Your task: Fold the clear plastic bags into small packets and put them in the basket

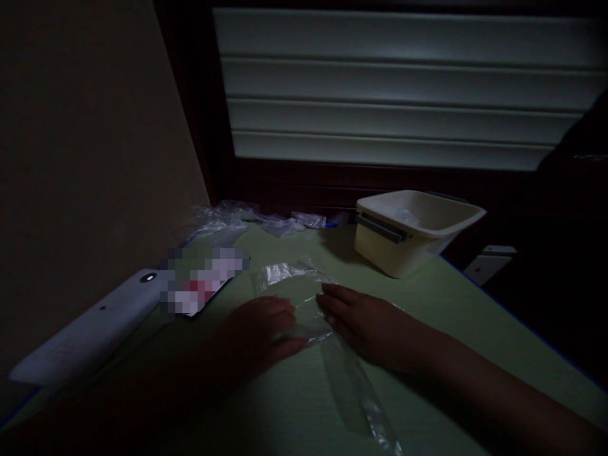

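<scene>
A clear plastic bag [280, 273] lies spread on the green tabletop, its lower part running toward the near edge. My left hand [266, 326] rests on the bag's left side with the thumb apart from the fingers. Opposite it, my right hand [363, 320] presses flat on the bag's right side, fingers stretched toward the left. A narrow gap with thin creased plastic separates the fingertips. Dim light makes the bag's edges hard to follow.
A cream bin [384, 253] with a dark handle stands at the back right. Crumpled clear plastic [218, 221] lies along the back. On the left are a blurred-out flat item [204, 285] and a long white device [95, 329]. The green table [456, 329] has a blue edge.
</scene>
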A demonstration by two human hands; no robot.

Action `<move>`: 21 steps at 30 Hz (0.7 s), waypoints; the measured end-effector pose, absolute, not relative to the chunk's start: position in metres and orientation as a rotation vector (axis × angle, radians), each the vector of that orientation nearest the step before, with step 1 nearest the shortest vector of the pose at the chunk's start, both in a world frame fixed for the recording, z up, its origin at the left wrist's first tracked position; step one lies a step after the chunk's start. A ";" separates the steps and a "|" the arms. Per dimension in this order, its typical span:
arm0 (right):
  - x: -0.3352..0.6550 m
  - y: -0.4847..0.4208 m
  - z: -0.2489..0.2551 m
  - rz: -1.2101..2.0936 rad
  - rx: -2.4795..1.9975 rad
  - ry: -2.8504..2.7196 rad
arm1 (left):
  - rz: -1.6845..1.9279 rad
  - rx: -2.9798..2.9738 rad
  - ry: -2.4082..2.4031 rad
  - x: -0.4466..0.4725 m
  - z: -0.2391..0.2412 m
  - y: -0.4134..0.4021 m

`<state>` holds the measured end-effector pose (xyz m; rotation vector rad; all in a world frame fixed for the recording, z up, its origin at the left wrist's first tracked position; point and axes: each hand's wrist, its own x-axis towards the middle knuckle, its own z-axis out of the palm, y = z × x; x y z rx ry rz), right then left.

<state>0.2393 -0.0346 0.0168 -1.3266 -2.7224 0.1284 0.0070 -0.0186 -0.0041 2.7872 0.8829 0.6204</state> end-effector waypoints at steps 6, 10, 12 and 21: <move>0.240 -0.034 0.016 0.144 -1.330 -2.715 | 0.524 2.745 0.964 0.006 -0.002 -0.017; 0.240 -0.034 0.017 0.167 -1.319 -2.713 | 0.690 2.701 0.713 -0.005 -0.006 -0.023; 0.242 -0.033 0.018 0.185 -1.304 -2.716 | 0.801 2.634 0.655 -0.012 -0.007 -0.025; 0.258 -0.021 0.013 0.162 -1.290 -2.575 | 0.397 2.800 0.948 -0.011 -0.004 -0.003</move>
